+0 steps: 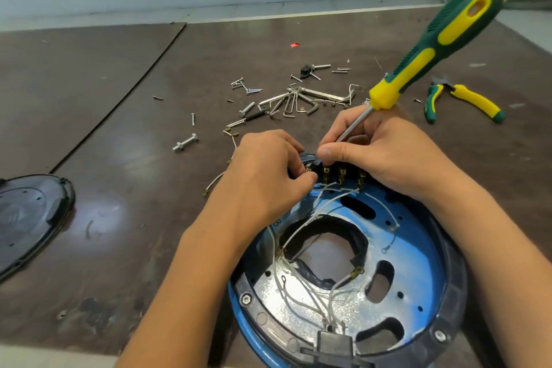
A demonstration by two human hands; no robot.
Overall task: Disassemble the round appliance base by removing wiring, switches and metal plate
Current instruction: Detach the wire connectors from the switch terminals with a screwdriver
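Because the switch block (340,174) is standing at the far edge of the base (452,266), both hands are meeting right over it. The left hand (263,179) is pinching the block's black end, apparently steadying it. The right hand (388,155) is curling round the shaft of the screwdriver (442,36), gripping low near the tip, and its thumb is bearing on the block's top. That low grip is probably giving finer control for prying at the brass terminals; the tip itself is hiding behind the fingers.

The base is lying under both wrists at the near edge of the table (125,134), open side up. White wires (331,290) are looping across its plate (418,248), and several are still running up to the terminals, so the wiring is looking only partly freed.

Beyond the hands, hex keys (301,101) and loose screws (248,88) are lying scattered. Pliers (466,101) are waiting just past the right hand, within easy reach. Far left of the left hand, a dark cover (30,218) is resting well apart.
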